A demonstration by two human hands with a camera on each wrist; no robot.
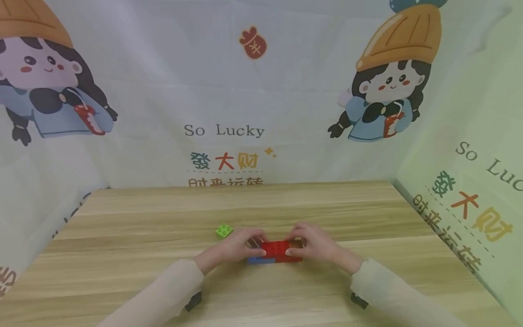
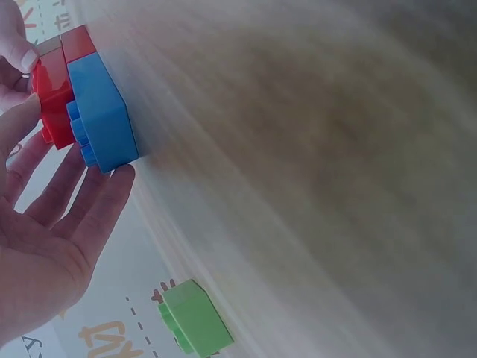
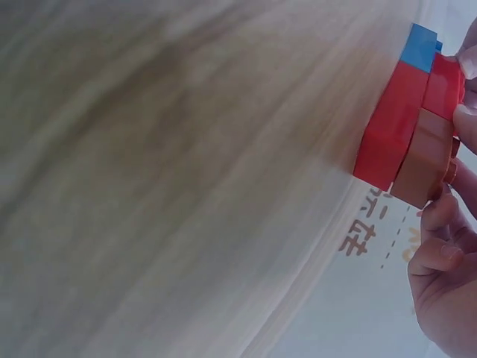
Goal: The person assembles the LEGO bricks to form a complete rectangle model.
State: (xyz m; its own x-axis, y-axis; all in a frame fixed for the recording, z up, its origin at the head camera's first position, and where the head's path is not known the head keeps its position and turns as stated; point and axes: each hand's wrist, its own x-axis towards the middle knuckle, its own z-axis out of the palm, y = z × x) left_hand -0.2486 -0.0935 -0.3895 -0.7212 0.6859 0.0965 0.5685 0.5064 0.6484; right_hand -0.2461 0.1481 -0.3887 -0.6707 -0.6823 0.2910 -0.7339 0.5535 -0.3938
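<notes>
Between my hands: an upper red rectangular studded plastic brick (image 1: 276, 248), bridging two others; whether it is fully seated I cannot tell.
Left hand (image 1: 241, 244): thumb and fingers pinch the upper red brick's left end; too hard a push there could tip it.
Right hand (image 1: 315, 245): pinches its right end; unequal pressure could skew it.
Blue plastic brick (image 2: 104, 112): beneath it, jutting left with bare studs.
Lower red plastic brick (image 3: 391, 127): beneath it, rightward; lifting one side might hinge this join with the blue open.
Brown plastic brick (image 3: 425, 160): just right of it, near my curled fingers; a nudge might loosen it.
Lime-green four-stud plastic brick (image 1: 224, 230): left of and beyond it; a stray knuckle could shove it.
Wood-grain table (image 1: 122, 254): below it; perhaps slippery under sideways force.
</notes>
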